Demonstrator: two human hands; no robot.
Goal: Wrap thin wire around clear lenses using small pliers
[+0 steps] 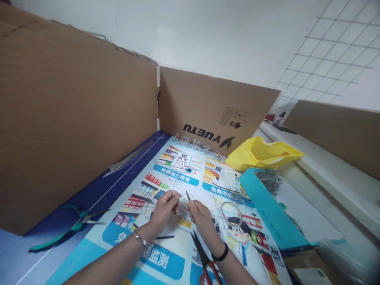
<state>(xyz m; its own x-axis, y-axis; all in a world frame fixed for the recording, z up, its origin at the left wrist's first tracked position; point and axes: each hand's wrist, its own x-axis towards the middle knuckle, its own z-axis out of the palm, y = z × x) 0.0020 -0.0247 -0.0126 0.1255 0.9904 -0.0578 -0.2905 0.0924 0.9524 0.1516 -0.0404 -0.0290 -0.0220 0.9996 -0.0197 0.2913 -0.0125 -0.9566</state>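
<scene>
My left hand [165,209] is closed in a pinch on a thin wire loop [183,206], low over the middle of the printed poster. Right beside it, my right hand [203,221] is closed around a slim dark pointed tool [187,195]; its tip sticks up past the fingers, and its exact kind cannot be made out. The wire loop spans the gap between both hands. Red-handled scissors [205,259] lie by my right wrist, their blades pointing away from me. To the right of my right hand is a round wire coil [231,213] on the poster.
Open green-handled pliers [77,227] lie at left, near straight wires [130,157]. Cardboard walls [74,107] enclose the left and back. At right are a yellow bag [264,153] and a teal box [274,213] beside a heap of small metal pieces [268,180].
</scene>
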